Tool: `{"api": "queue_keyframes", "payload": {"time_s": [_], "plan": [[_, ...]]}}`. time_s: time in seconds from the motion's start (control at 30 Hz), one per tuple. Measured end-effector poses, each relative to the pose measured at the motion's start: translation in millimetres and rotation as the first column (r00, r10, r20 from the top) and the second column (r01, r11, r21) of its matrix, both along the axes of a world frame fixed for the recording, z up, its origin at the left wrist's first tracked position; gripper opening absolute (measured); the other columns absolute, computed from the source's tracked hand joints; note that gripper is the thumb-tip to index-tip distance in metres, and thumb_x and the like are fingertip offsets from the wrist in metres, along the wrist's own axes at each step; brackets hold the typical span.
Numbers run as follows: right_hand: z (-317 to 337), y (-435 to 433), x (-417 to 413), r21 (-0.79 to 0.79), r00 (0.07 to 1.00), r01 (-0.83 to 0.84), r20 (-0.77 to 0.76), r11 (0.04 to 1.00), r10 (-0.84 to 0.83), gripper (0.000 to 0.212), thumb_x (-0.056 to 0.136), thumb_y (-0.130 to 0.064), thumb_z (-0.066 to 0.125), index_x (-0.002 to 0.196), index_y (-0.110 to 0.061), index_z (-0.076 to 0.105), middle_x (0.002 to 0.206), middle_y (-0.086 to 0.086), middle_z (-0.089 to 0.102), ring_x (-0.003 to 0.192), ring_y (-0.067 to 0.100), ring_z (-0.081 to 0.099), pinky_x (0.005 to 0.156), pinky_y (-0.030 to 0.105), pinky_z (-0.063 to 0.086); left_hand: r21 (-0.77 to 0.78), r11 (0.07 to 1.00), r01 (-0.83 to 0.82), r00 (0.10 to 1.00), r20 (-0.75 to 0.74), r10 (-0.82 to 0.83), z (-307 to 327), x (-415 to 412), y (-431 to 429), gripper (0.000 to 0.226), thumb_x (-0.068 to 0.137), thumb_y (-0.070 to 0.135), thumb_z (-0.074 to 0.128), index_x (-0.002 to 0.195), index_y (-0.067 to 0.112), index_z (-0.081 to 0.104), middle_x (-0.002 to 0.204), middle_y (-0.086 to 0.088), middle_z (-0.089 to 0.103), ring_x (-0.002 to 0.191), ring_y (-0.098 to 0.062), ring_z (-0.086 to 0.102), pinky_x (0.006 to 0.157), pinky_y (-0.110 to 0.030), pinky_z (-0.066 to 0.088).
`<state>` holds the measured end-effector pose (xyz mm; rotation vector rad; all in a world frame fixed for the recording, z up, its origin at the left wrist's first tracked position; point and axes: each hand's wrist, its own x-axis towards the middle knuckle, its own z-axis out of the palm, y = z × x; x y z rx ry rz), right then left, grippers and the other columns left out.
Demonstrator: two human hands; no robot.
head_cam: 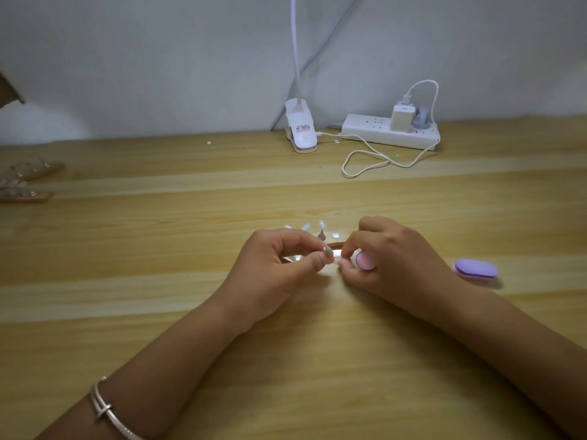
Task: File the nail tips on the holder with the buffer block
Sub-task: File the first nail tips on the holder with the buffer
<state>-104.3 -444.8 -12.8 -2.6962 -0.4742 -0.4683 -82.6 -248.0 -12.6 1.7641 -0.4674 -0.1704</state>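
The left hand's [279, 265] grip is clenched, with thumb and forefinger pinching 1 clear nail tip [331, 261] at the near edge of the holder [335, 245]. The right hand's [390, 258] grip is curled round a pink buffer block [365, 260], whose end lies just beside that pinched tip. The fingertips of both hands almost meet in front of the holder.

The holder lies on the table [158, 249], mostly hidden behind both hands. At least 3 more nail tips [321, 224] stand up along its far side. A purple buffer block [475, 268] lies flat on the table, well to the right of the holder. Far behind the holder are a white clip lamp [301, 130] and a power strip [381, 133], with a looped white cable [374, 160]. Well to the left of the holder lie other holders [28, 182], blurred. A silver bracelet [104, 408] circles the left wrist.
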Motion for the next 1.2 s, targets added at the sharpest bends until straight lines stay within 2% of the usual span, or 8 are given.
{"api": "queue_keyframes", "payload": {"time_s": [0.17,0.3,0.43,0.67,0.8,0.9,0.97,1.2], "plan": [[3.2,-3.5,-0.8,0.091,1.000,-0.012,0.013,0.996,0.011,0.009,0.077,-0.014,0.083,0.079,-0.009,0.076,0.072,-0.001,0.052,0.065,0.018,0.047,0.061,0.031,0.035,0.036,0.999,-0.002,0.999,0.041,0.001,-1.8,0.9,0.4,0.005,0.085,0.011,0.074,0.085,0.014,0.078,0.089,0.000,0.075,0.090,-0.013,0.070,0.079,-0.047,0.053],[15.2,-4.5,-5.8,0.213,0.990,-0.075,0.130,0.974,0.048,0.010,0.075,-0.015,0.083,0.078,-0.009,0.077,0.069,-0.016,0.043,0.060,0.006,0.042,0.060,0.012,0.033,0.041,0.999,0.008,0.998,0.061,-0.010,-2.5,0.4,0.5,0.006,0.085,0.012,0.075,0.085,0.017,0.078,0.085,0.003,0.075,0.083,-0.012,0.069,0.068,-0.032,0.050],[17.8,0.4,-12.4,0.260,0.972,-0.171,0.200,0.950,0.120,0.010,0.076,-0.015,0.078,0.081,-0.007,0.077,0.076,-0.025,0.038,0.064,-0.007,0.043,0.064,0.007,0.032,-0.009,0.999,0.039,0.998,0.058,-0.039,-1.1,-0.5,0.3,0.006,0.086,0.011,0.074,0.089,0.013,0.078,0.087,-0.003,0.075,0.086,-0.026,0.069,0.070,-0.044,0.051],[15.1,1.6,-14.4,0.254,0.966,-0.194,0.218,0.948,0.140,0.010,0.077,-0.011,0.077,0.084,-0.005,0.078,0.075,-0.012,0.042,0.070,-0.008,0.043,0.066,0.007,0.032,-0.062,0.996,0.063,0.997,0.056,-0.060,2.1,-3.6,-1.7,0.008,0.085,0.017,0.074,0.089,0.011,0.078,0.087,-0.006,0.075,0.076,-0.041,0.064,0.066,-0.053,0.049],[11.4,1.0,-13.9,0.234,0.960,-0.201,0.242,0.951,0.143,0.010,0.078,-0.010,0.077,0.087,-0.005,0.078,0.075,-0.007,0.043,0.066,0.001,0.038,0.068,0.007,0.032,-0.062,0.997,0.054,0.998,0.043,-0.052,2.9,-3.8,-2.0,0.009,0.081,0.022,0.075,0.084,0.013,0.078,0.082,0.001,0.075,0.069,-0.024,0.059,0.063,-0.047,0.047],[9.7,1.2,-14.1,0.201,0.949,-0.216,0.272,0.955,0.158,0.010,0.080,-0.011,0.076,0.087,-0.004,0.078,0.076,-0.005,0.044,0.070,0.003,0.035,0.069,0.008,0.032,-0.056,0.997,0.044,0.999,0.033,-0.042,2.4,-3.1,-1.3,0.002,0.082,0.017,0.078,0.083,0.015,0.079,0.081,0.003,0.075,0.064,-0.034,0.056,0.062,-0.055,0.047],[9.2,1.1,-14.3,0.180,0.941,-0.235,0.289,0.955,0.177,0.009,0.082,-0.011,0.075,0.087,-0.004,0.078,0.078,-0.006,0.044,0.072,0.002,0.035,0.070,0.007,0.032,-0.063,0.997,0.037,0.999,0.025,-0.036,1.9,-3.3,-0.5,0.001,0.082,0.015,0.078,0.083,0.015,0.079,0.081,-0.001,0.076,0.062,-0.043,0.056,0.061,-0.057,0.047],[7.0,-1.5,-13.8,0.153,0.924,-0.283,0.307,0.947,0.227,0.007,0.084,-0.007,0.074,0.087,-0.001,0.078,0.075,0.001,0.051,0.071,0.005,0.039,0.067,0.014,0.035,-0.064,0.998,0.019,1.000,0.020,-0.018,4.7,-5.5,-1.5,0.012,0.074,0.026,0.080,0.082,0.017,0.080,0.070,-0.028,0.066,0.058,-0.029,0.043,0.053,-0.052,0.040]]}}
